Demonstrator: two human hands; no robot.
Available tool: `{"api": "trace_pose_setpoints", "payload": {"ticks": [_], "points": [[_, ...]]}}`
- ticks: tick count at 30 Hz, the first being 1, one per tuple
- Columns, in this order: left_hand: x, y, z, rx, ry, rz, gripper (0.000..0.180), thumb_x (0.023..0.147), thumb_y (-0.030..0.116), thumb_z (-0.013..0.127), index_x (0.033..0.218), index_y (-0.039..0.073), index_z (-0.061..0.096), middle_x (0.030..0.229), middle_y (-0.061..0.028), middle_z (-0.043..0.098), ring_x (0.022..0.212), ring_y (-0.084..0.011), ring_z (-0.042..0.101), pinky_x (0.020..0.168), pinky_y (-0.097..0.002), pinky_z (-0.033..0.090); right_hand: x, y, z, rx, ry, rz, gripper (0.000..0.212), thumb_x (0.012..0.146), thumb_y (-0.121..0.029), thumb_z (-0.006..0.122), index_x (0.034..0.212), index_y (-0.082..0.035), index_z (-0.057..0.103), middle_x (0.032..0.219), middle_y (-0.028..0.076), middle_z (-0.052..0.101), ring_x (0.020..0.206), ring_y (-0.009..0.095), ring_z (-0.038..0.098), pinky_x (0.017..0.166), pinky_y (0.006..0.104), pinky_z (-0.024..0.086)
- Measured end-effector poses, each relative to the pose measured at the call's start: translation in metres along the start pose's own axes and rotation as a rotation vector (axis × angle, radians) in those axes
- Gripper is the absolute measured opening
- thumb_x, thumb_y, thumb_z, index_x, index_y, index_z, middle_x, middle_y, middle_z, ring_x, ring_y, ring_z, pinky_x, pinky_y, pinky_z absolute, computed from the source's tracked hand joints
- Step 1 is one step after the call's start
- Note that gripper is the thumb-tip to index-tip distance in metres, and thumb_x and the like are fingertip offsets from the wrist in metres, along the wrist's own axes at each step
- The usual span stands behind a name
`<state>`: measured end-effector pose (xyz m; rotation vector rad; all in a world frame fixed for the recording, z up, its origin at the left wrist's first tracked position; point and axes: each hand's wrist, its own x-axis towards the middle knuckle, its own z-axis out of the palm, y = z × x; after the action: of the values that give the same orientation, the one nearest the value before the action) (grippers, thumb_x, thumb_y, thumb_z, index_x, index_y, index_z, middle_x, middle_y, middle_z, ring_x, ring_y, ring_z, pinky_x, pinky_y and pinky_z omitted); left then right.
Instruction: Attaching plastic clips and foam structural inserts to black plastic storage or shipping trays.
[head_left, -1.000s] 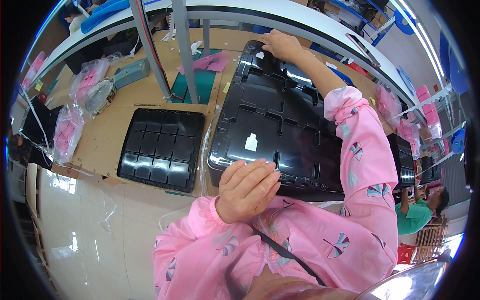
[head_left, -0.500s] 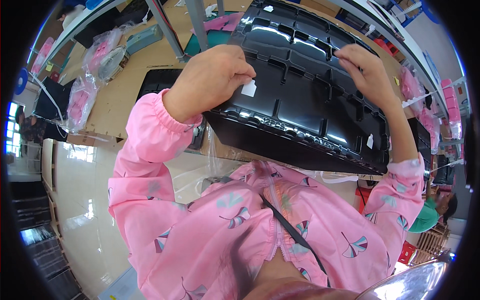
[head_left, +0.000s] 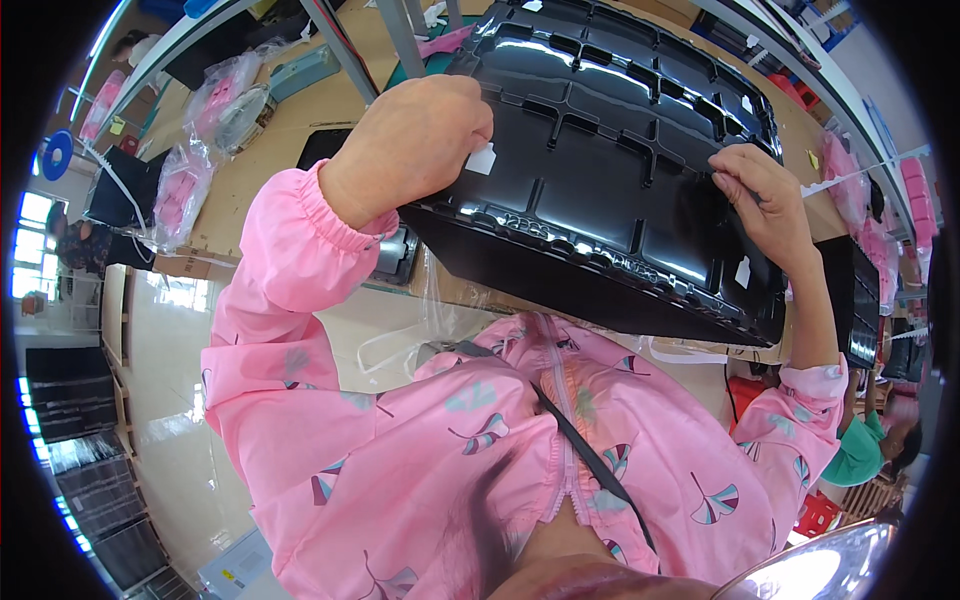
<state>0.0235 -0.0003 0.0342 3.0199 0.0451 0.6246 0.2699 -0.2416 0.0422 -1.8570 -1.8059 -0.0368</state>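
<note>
A glossy black moulded plastic tray (head_left: 590,195) with raised cross-shaped ribs lies in front of me, on top of a dark stack. My left hand (head_left: 415,145) is over its left side, closed, its fingertips beside a small white label (head_left: 481,159) on the tray. Whether the fingers grip that label is hidden. Over the right part of the tray is my right hand (head_left: 765,200), thumb and fingers pinched together; anything between them is too small to make out. Below it another white label (head_left: 742,272) sits near the tray's right corner, and a third label (head_left: 747,103) lies farther back.
Metal shelf posts (head_left: 400,35) rise behind the tray. On the brown-topped table at left are pink items in clear bags (head_left: 180,195) and a grey-green box (head_left: 303,72). Black trays (head_left: 850,300) stand at right, near a person in green (head_left: 860,450).
My right hand has moved toward me and slightly right over the tray, still pinched. My left hand stays closed beside the left label. The view has shifted slightly.
</note>
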Motion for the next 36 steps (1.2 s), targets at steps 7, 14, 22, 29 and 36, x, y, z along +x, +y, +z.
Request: {"api": "trace_pose_setpoints", "payload": {"ticks": [7, 14, 22, 29, 36], "points": [[-0.003, 0.004, -0.005, -0.056, 0.022, 0.013, 0.002, 0.072, 0.004, 0.057, 0.072, 0.002, 0.057, 0.071, -0.0085, 0.051, 0.07, -0.0267, 0.052, 0.061, -0.0338, 0.042, -0.007, 0.002, 0.006, 0.025, 0.036, -0.022, 0.012, 0.077, -0.001, 0.058, 0.088, 0.002, 0.057, 0.087, 0.01, 0.058, 0.079, 0.022, 0.057, 0.069, 0.0261, 0.044], [-0.008, 0.002, -0.009, -0.105, 0.054, 0.127, 0.006, 0.067, 0.002, 0.062, 0.071, 0.002, 0.057, 0.07, -0.0071, 0.05, 0.067, -0.0248, 0.053, 0.057, -0.0322, 0.043, -0.009, 0.006, 0.013, 0.029, 0.076, -0.05, 0.011, 0.077, 0.0, 0.058, 0.088, 0.001, 0.058, 0.087, 0.009, 0.057, 0.08, 0.022, 0.056, 0.071, 0.0262, 0.044], [-0.008, 0.004, -0.014, -0.149, 0.014, 0.118, 0.006, 0.066, 0.0, 0.062, 0.069, 0.001, 0.057, 0.069, -0.0072, 0.05, 0.064, -0.0239, 0.053, 0.056, -0.031, 0.042, -0.01, 0.007, 0.013, 0.046, 0.086, -0.045, 0.011, 0.078, -0.001, 0.057, 0.089, 0.001, 0.058, 0.088, 0.009, 0.058, 0.081, 0.022, 0.056, 0.071, 0.0264, 0.044], [-0.002, 0.004, -0.017, -0.205, -0.026, 0.033, 0.007, 0.067, 0.003, 0.063, 0.072, 0.0, 0.058, 0.069, -0.0072, 0.051, 0.064, -0.0229, 0.053, 0.055, -0.029, 0.042, -0.012, 0.009, 0.013, 0.048, 0.086, -0.032, 0.012, 0.078, -0.001, 0.057, 0.089, 0.001, 0.058, 0.088, 0.009, 0.058, 0.082, 0.022, 0.056, 0.072, 0.0262, 0.043], [0.002, 0.002, -0.011, -0.177, -0.034, 0.05, 0.004, 0.071, 0.004, 0.061, 0.072, 0.001, 0.058, 0.068, -0.0069, 0.053, 0.063, -0.0224, 0.054, 0.054, -0.029, 0.042, -0.012, 0.008, 0.012, 0.064, 0.078, -0.018, 0.011, 0.079, -0.002, 0.057, 0.089, 0.001, 0.058, 0.088, 0.009, 0.058, 0.083, 0.022, 0.056, 0.073, 0.0264, 0.043]]}}
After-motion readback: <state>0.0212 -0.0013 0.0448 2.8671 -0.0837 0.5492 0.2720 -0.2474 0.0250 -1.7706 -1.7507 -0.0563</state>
